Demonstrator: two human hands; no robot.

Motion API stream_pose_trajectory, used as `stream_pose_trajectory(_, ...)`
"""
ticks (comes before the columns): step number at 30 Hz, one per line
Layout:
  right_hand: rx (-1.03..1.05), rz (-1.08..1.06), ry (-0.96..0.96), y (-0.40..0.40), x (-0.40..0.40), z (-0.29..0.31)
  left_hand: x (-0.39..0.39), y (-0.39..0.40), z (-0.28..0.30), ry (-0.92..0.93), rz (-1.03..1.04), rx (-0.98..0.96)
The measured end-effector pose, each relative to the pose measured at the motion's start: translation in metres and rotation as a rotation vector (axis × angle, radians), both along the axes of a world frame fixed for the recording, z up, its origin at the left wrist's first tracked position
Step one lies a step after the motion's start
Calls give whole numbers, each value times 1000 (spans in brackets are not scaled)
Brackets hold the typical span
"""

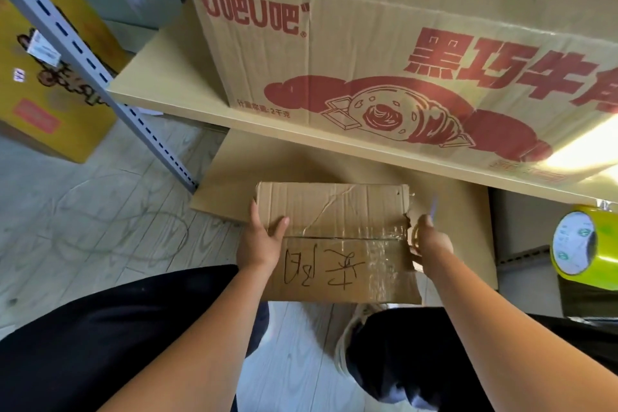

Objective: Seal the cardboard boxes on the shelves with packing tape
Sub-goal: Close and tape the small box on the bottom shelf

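Note:
A small cardboard box [334, 211] with black handwriting on its near flap sits low in front of me, under the shelf. Clear tape shines along its middle seam. My left hand [261, 241] presses on the box's left edge, thumb on top. At the box's right edge my right hand [431, 241] is closed around a small roll of clear tape [415, 237]. A larger roll of yellow-green packing tape [582, 244] lies to the right, apart from both hands.
A big printed carton [401, 43] stands on the pale wooden shelf [160, 84] above the small box. A grey slotted upright [83, 53] runs down the left, with a yellow box [50, 84] behind it. Flat cardboard [234, 170] lies on the floor.

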State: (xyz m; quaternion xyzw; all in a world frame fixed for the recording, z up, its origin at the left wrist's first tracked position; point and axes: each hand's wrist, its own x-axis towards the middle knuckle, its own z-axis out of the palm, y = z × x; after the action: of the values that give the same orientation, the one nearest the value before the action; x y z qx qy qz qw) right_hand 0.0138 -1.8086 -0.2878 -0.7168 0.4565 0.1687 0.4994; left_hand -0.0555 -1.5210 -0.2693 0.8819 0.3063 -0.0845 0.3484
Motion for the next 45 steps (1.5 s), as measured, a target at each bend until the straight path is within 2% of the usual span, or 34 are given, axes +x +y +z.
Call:
stream_pose_trajectory(4, -252, 251, 117, -15, 4, -22, 13, 2, 1, 31, -14, 25)
stream_pose_trajectory(6, -318, 338, 158, -13, 13, -26, 21, 5, 4, 105, 5, -62)
stream_pose_trajectory(9, -305, 415, 164, -9, 29, -33, 29, 8, 3, 173, 116, -274)
stream_pose_trajectory(12, -300, 384, 101, -1, 40, -16, 33, 7, 5, 153, 157, -351)
stream_pose_trajectory(14, -29, 339, 0, 8, 38, 5, 35, 7, 11, 155, 154, -382)
stream_pose_trajectory(15, 65, 402, -25, 13, 29, 13, 35, 8, 9, 166, 157, -405)
stream_pose_trajectory(17, -15, 559, -57, 18, 10, 12, 30, 5, 9, 197, 156, -446)
stream_pose_trajectory(19, -151, 552, -93, 20, -2, 5, 24, -2, 12, 200, 151, -458)
stream_pose_trajectory(22, -217, 574, -87, 20, -6, 3, 19, -10, 18, 158, 151, -422)
stream_pose_trajectory(23, -190, 565, -79, 20, -8, 3, 19, -11, 19, 136, 136, -397)
stream_pose_trajectory(24, -182, 558, -63, 18, -13, 5, 21, -11, 19, 127, 93, -286)
stream_pose_trajectory(26, -290, 511, -20, 18, -31, 12, 32, -9, 22, 80, -95, 101)
stream_pose_trajectory(27, -349, 411, 35, 19, -43, 12, 41, -11, 24, 42, -226, 270)
stream_pose_trajectory(28, -319, 256, 97, 22, -54, 5, 51, -16, 28, 26, -391, 379)
stream_pose_trajectory(30, -35, -66, 119, 27, -78, -3, 69, -33, 33, 56, -758, 453)
stream_pose_trajectory(32, 131, -169, 63, 28, -96, -7, 77, -50, 39, 173, -869, 383)
stream_pose_trajectory(35, 38, -185, -102, 18, -89, -4, 82, -47, 35, 323, -790, 346)
stream_pose_trajectory(37, 118, -199, -208, 15, -82, 0, 78, -37, 28, 403, -692, 255)
stream_pose_trajectory(41, 356, -101, -230, 25, -82, 7, 52, -46, 14, 297, -433, -215)
stream_pose_trajectory(45, 318, -47, -286, 25, -82, 2, 51, -51, 6, 192, -355, -300)
